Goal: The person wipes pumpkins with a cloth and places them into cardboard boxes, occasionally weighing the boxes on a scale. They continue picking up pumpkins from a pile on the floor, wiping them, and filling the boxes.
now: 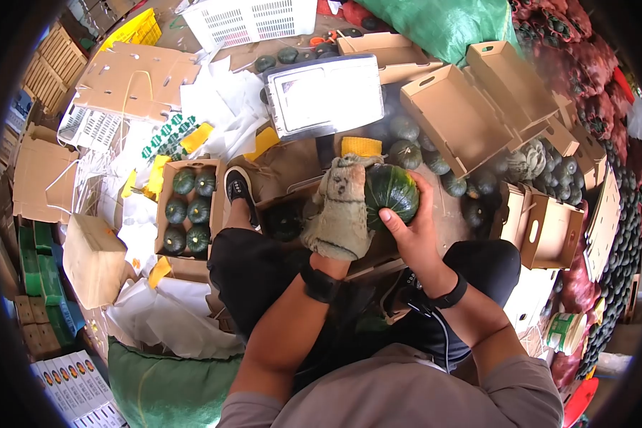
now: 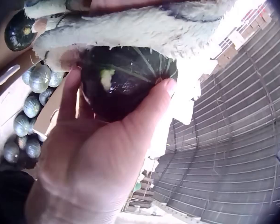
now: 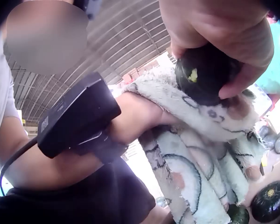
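Note:
A dark green kabocha squash [image 1: 394, 194] with a pale yellow patch is held up between both hands, over the lap. My right hand [image 1: 419, 239] is bare and grips its right side, thumb across the front. Around its left side lies my left hand [image 1: 341, 203], covered by a worn, shaggy patterned cloth [image 3: 186, 172] like a mitt. The cloth lies against the squash's skin and hides most of the left fingers. In the left wrist view, the right thumb and fingers hold the squash [image 2: 116, 88] just under the cloth's edge.
On the left, a cardboard box [image 1: 185, 267] holds several squashes. Another dark squash [image 1: 284, 221] lies in a box below the hands. Loose squashes [image 1: 405, 153] and open cardboard trays [image 1: 455, 121] lie ahead to the right. A clear-lidded bin [image 1: 326, 96] stands ahead; white paper sheets [image 1: 225, 107] lie left.

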`<move>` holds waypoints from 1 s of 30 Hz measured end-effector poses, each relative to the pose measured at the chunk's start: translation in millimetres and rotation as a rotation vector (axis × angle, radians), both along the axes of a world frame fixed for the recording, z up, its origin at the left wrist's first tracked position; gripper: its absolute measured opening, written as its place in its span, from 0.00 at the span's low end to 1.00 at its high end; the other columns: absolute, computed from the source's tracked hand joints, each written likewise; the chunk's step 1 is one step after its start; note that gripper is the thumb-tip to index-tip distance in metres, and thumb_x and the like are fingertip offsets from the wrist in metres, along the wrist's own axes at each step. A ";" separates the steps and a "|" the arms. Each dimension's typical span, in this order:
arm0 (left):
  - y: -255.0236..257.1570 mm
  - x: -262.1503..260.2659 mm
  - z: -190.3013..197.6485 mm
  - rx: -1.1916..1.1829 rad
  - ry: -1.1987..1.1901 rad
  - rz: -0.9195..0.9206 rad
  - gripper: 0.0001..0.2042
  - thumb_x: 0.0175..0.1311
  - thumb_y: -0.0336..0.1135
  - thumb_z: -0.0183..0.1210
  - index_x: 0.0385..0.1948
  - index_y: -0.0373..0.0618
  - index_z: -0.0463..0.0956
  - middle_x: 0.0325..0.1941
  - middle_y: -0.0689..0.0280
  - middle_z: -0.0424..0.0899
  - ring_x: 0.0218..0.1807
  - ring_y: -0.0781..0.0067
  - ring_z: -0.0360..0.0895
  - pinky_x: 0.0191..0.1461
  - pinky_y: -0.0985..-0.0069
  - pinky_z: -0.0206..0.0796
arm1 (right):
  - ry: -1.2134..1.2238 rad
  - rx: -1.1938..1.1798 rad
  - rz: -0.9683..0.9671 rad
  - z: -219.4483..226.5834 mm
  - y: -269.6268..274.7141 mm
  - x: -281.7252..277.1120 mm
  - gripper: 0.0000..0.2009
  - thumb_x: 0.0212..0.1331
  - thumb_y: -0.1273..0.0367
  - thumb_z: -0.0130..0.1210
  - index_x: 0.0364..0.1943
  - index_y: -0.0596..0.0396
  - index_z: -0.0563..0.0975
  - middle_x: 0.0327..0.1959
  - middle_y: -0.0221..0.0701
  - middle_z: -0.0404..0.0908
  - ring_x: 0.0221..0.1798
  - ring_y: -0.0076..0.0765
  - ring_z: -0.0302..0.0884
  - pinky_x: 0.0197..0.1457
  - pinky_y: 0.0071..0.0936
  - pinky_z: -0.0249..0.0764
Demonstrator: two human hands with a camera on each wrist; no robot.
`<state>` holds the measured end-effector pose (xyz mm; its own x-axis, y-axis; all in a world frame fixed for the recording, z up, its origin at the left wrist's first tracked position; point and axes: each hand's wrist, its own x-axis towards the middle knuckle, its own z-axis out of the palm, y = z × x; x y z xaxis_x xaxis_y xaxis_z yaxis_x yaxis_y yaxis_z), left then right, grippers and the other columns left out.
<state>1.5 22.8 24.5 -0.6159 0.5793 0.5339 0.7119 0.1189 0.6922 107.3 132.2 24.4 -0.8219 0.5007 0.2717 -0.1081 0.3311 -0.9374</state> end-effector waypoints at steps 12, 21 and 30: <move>4.6 -1.5 -21.8 0.126 -0.162 0.027 0.22 0.48 0.33 0.64 0.47 0.43 0.72 0.45 0.62 0.77 0.50 0.62 0.75 0.55 0.68 0.67 | -0.364 0.075 0.145 10.0 23.9 -9.0 0.31 0.57 0.60 0.64 0.63 0.47 0.63 0.57 0.32 0.71 0.57 0.32 0.72 0.53 0.33 0.76; -8.6 15.6 -5.2 -0.088 -0.318 0.243 0.27 0.42 0.36 0.67 0.49 0.42 0.70 0.46 0.58 0.77 0.52 0.54 0.72 0.60 0.64 0.60 | -0.346 -1.103 0.212 19.9 8.9 -3.3 0.40 0.50 0.62 0.70 0.66 0.46 0.58 0.61 0.32 0.67 0.65 0.36 0.66 0.58 0.32 0.73; -16.2 -16.2 -33.7 0.181 -0.305 -0.050 0.18 0.48 0.32 0.61 0.43 0.43 0.73 0.44 0.57 0.77 0.50 0.53 0.74 0.56 0.63 0.66 | -0.137 -0.280 0.511 17.1 28.8 -2.5 0.41 0.44 0.74 0.71 0.65 0.52 0.60 0.60 0.31 0.68 0.61 0.30 0.68 0.64 0.28 0.66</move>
